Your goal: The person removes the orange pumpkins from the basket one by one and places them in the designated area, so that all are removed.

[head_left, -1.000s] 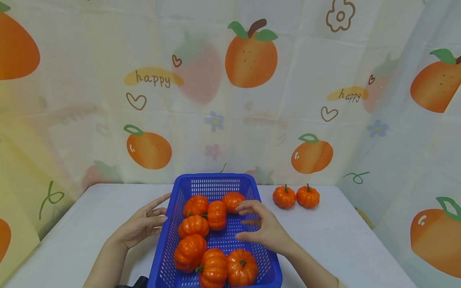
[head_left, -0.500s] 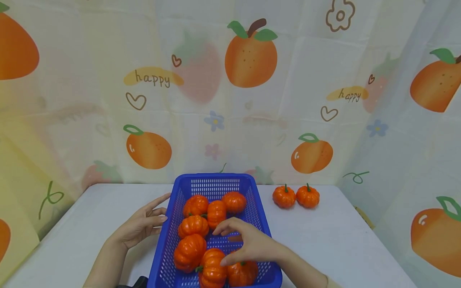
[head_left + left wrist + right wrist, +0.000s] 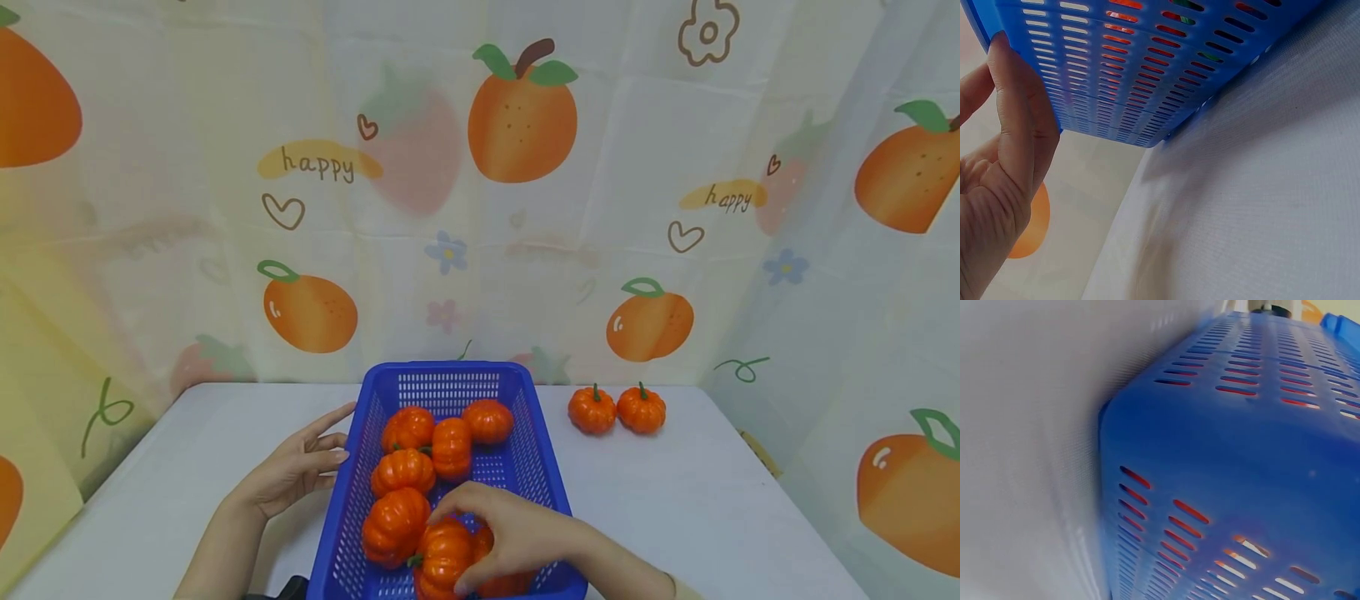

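Observation:
A blue plastic basket [image 3: 558, 467] holds several glossy orange mini pumpkins. My right hand [image 3: 517, 529] is down inside its near end, fingers and thumb curled about the front middle pumpkin [image 3: 444, 554]. Behind that hand, another pumpkin [image 3: 510, 585] at the near right is mostly hidden. My left hand [image 3: 292, 467] rests at the basket's left side with fingers extended. In the left wrist view the left fingertips [image 3: 1000, 47] touch the basket's rim edge. The right wrist view is filled by the basket's slotted outer wall [image 3: 1229, 444]; the right hand does not show there.
Two more pumpkins, a left one [image 3: 592, 411] and a right one [image 3: 642, 410], sit side by side on the white table [image 3: 697, 492], right of the basket. A fruit-printed curtain [image 3: 510, 250] hangs behind. Something black [image 3: 288, 588] shows at the basket's lower left.
My right hand has moved from the basket's right middle toward its near end and down onto the front middle pumpkin. The left hand and the basket have stayed in place.

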A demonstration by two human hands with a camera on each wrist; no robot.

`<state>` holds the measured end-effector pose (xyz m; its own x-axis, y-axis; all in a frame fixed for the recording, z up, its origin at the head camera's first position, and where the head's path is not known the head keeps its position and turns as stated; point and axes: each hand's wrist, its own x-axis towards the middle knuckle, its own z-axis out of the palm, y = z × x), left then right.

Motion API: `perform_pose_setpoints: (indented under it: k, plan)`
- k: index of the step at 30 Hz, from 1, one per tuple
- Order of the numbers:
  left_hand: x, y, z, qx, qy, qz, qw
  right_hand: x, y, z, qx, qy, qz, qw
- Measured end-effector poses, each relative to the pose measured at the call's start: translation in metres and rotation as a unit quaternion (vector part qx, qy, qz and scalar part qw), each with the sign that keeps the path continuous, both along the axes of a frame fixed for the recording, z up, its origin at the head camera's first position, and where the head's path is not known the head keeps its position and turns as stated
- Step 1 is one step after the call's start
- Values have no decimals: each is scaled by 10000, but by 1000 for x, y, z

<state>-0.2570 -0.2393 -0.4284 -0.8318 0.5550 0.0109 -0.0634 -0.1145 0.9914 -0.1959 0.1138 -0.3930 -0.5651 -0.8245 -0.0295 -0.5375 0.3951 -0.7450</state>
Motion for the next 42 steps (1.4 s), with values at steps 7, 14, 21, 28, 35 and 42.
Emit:
perform_pose_setpoints:
  k: [7,14,21,28,35,42]
  plan:
    - [-1,0,1,79,54,-95,9999,2,1,0,412,149,427,9981]
    - [-1,1,0,116,55,-111,9999,3,1,-2,539,195,535,9969]
    - [0,1,1,83,-16,-94,9999,2,0,-3,133,-519,434,9976]
    - [-2,0,1,-13,23,-45,10000,2,1,-3,6,-628,384,9973]
    - [-2,-2,-2,-88,14,-32,10000,3,1,-2,177,42,403,9990]
    - [-1,-1,-2,-53,29,-65,10000,4,2,0,33,-113,348,9993]
